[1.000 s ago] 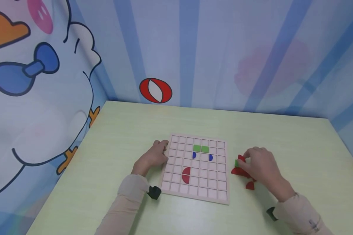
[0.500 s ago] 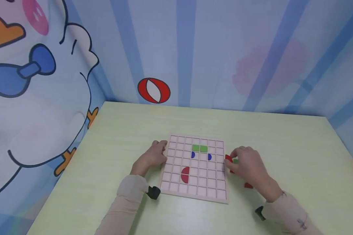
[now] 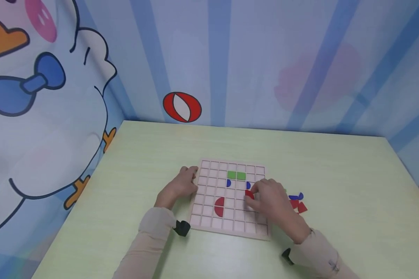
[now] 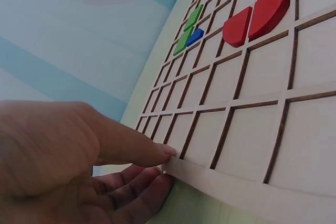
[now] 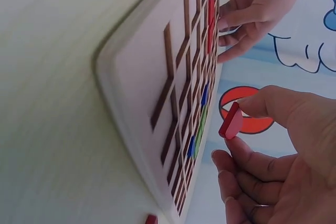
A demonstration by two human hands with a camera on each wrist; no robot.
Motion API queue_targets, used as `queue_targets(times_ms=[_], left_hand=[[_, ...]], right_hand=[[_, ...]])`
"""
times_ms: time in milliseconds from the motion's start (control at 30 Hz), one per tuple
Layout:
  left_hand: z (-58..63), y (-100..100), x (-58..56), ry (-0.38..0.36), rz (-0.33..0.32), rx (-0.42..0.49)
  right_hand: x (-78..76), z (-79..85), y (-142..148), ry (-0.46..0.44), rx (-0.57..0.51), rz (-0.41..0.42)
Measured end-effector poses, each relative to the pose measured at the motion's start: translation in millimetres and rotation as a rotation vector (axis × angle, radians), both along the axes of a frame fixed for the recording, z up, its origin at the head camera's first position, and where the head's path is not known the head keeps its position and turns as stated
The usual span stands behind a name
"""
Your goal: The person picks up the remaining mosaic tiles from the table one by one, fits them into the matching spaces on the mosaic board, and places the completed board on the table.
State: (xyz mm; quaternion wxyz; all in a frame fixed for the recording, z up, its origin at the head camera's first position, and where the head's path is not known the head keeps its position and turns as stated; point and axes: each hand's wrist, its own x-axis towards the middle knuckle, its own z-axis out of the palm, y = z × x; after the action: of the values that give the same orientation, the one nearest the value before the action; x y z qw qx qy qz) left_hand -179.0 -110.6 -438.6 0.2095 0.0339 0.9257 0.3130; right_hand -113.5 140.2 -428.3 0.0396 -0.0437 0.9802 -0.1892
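Note:
A pale wooden grid board (image 3: 229,193) lies on the table. At its left edge, my left hand (image 3: 180,183) pinches the rim, thumb (image 4: 157,153) on top and fingers curled against the side. My right hand (image 3: 274,203) pinches a red quarter-circle tile (image 5: 231,121) between thumb and forefinger, held over the board's right part. Set in the cells are two green squares (image 3: 232,175) side by side, and below them two small blue half-circles (image 3: 228,183). Lower left, two red quarter-circles (image 3: 219,207) together form a half disc.
Loose tiles lie right of the board, among them blue pieces (image 3: 295,197) and red pieces (image 3: 302,207), partly hidden by my right hand. The pale green table (image 3: 153,147) meets a blue striped wall (image 3: 251,69) with cartoon prints behind it.
My right hand has moved left from the loose tiles to over the board, carrying the red quarter-circle tile. The blue loose tiles have come into sight. My left hand has stayed at the rim.

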Motion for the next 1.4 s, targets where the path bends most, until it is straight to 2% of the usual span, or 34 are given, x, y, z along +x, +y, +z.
queue_targets(times_ms=[400,633,867,1000,1267,1400], left_hand=[[-0.4,0,-0.6,-0.008,0.012,0.002],[0.3,1,-0.4,-0.012,0.011,0.005],[-0.5,1,-1.0,-0.012,0.012,-0.009],[-1.7,1,-1.9,-0.012,0.015,-0.007],[-1.2,1,-2.1,-0.014,0.017,-0.007],[-1.3,0,-1.8,-0.014,0.014,-0.006]], right_hand=[[13.7,-10.7,-31,-0.047,0.002,0.068],[19.6,-20.0,-38,0.011,0.053,0.104],[23.2,-21.2,-41,0.049,0.126,0.135],[23.6,-19.5,-37,0.050,0.094,0.168],[24.3,-17.7,-20,0.030,-0.036,0.304],[24.2,-19.5,-17,0.021,-0.058,0.334]])
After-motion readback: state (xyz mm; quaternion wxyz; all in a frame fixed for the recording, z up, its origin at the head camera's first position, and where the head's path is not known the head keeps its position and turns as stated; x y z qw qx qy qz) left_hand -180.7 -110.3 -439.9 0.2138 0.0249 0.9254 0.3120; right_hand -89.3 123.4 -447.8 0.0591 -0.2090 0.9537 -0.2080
